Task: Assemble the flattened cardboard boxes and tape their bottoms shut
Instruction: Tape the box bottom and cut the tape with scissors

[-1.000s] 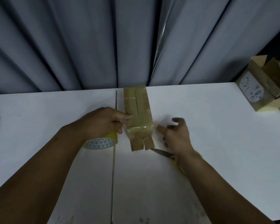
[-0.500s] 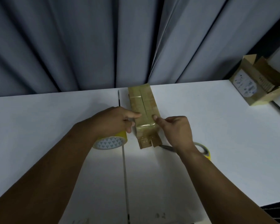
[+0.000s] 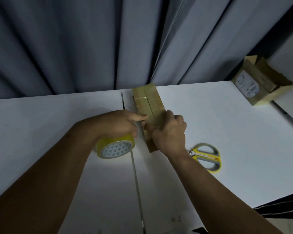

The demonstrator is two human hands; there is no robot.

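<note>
A narrow brown cardboard box (image 3: 149,102) lies lengthwise on the white table (image 3: 227,132), its upper face covered in shiny tape. My left hand (image 3: 118,124) grips the yellow tape roll (image 3: 115,147) from above, and its thumb presses on the box's left side. My right hand (image 3: 169,132) lies over the near part of the box with its fingers curled around the box's right edge. The box's near flaps are mostly hidden under that hand.
Yellow-and-grey scissors (image 3: 206,157) lie on the table just right of my right wrist. An open cardboard box with a white label (image 3: 259,83) stands at the far right corner. Grey curtains (image 3: 108,39) hang behind the table. A seam (image 3: 135,174) runs down the tabletop.
My right hand left the scissors, moved left onto the box and now covers its near end. The left hand stayed on the tape roll and box.
</note>
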